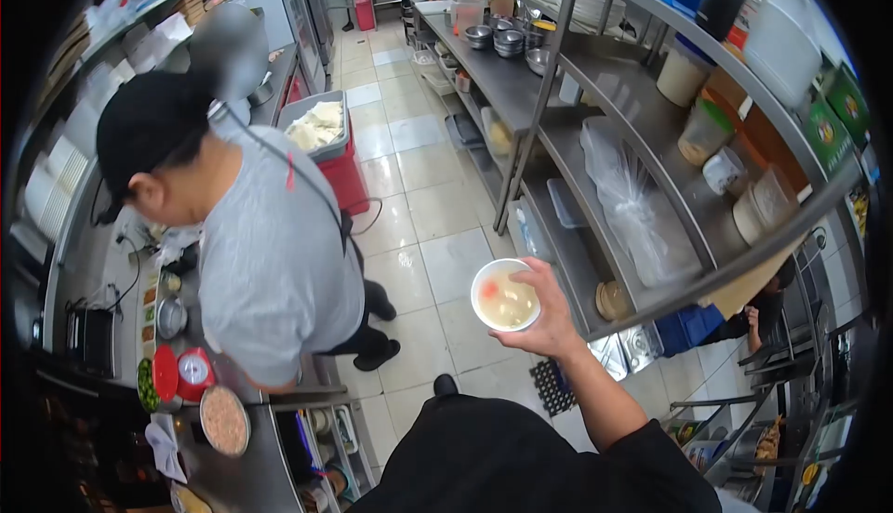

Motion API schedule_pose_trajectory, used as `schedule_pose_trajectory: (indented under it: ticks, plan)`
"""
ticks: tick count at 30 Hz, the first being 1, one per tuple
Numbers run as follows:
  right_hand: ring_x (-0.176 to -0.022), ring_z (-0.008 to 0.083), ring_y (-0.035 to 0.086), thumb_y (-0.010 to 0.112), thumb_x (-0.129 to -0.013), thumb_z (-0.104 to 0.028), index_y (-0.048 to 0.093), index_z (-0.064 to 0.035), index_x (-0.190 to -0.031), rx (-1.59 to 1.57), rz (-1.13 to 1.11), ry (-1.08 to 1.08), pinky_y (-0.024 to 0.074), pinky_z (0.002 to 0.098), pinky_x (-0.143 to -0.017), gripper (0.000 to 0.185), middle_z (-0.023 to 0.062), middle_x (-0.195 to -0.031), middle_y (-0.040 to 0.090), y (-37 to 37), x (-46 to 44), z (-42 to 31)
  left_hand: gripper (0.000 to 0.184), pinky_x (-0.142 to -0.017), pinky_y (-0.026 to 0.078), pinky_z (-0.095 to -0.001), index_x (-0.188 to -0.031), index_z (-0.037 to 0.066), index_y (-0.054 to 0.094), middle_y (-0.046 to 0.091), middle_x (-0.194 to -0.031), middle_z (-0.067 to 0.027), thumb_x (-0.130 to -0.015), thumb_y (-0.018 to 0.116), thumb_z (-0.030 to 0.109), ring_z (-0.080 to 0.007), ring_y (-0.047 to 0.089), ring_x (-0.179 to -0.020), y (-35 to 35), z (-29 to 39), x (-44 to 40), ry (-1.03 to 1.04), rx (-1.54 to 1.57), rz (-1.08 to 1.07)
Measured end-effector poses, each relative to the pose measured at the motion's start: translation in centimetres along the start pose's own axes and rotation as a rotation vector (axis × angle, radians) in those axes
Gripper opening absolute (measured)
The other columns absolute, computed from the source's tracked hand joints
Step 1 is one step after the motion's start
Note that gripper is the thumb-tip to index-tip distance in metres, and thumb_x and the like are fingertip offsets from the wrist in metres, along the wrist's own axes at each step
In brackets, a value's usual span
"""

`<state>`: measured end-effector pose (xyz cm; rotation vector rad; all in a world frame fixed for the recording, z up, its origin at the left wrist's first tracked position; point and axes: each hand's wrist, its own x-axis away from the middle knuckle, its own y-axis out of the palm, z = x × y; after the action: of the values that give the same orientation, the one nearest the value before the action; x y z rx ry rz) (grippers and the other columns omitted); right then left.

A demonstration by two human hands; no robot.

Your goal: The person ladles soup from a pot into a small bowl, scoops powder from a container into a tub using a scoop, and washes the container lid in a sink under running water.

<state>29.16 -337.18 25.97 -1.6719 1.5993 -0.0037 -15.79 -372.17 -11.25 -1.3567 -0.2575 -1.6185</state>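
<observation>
- Tiled floor (416,243) runs between steel shelves (605,59) and a co-worker (274,243).
- Our right hand (553,316) grips the white cup (477,303) above the floor, fingers curled round its side; our left hand is out of view.
- We do best to hold its pale liquid (510,306) level.

A cup (475,297) is sitting in the right hand (552,319) above the floor (409,234), with a rack (605,57) standing at right and a bag (633,197) lying on it. At left, a co-worker (279,225) is standing by a near counter (240,471), where a scale (194,371) is resting beside a bowl. Farther off, a tub (335,149) is sitting on a bin (351,181).
</observation>
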Motion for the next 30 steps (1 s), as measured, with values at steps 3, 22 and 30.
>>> schedule_pose_trajectory:
  ticks: [3, 22, 30]
  plan:
    - [-0.123, 0.0389, 0.052, 0.091, -0.052, -0.024, 0.054, -0.0127, -0.120, 0.012, -0.014, 0.051, 0.0455, 0.0430, -0.100, 0.078, 0.0192, -0.134, 0.049, 0.5, -5.2, 3.5, 0.016, -0.072, 0.054, -0.0467, -0.091, 0.008, 0.064, 0.070, -0.091, -0.0143, -0.081, 0.060, 0.021, -0.0324, 0.069, -0.086, -3.1, 5.8, -3.9, 0.043, 0.018, 0.002]
    - [-0.120, 0.0349, 0.054, 0.092, -0.053, -0.021, 0.055, -0.0083, -0.115, -0.195, -0.233, -0.190, 0.0451, 0.0411, -0.099, 0.073, 0.0191, -0.132, 0.050, 4.3, -47.8, 27.7, 0.022, -0.076, 0.054, -0.0448, -0.098, 0.006, 0.064, 0.070, -0.095, -0.0158, -0.084, 0.063, 0.023, -0.0318, 0.069, -0.090, -20.7, 43.5, -25.3, -0.005, 0.246, 0.248]
    - [-0.119, 0.0356, 0.053, 0.093, -0.052, -0.024, 0.054, -0.0102, -0.113, -0.224, -0.296, -0.221, 0.0445, 0.0423, -0.099, 0.074, 0.0185, -0.132, 0.050, 11.8, -64.6, 35.9, 0.025, -0.078, 0.054, -0.0440, -0.102, 0.006, 0.065, 0.070, -0.096, -0.0164, -0.085, 0.064, 0.024, -0.0315, 0.069, -0.092, -29.4, 50.3, -35.6, -0.111, 0.249, 0.201]
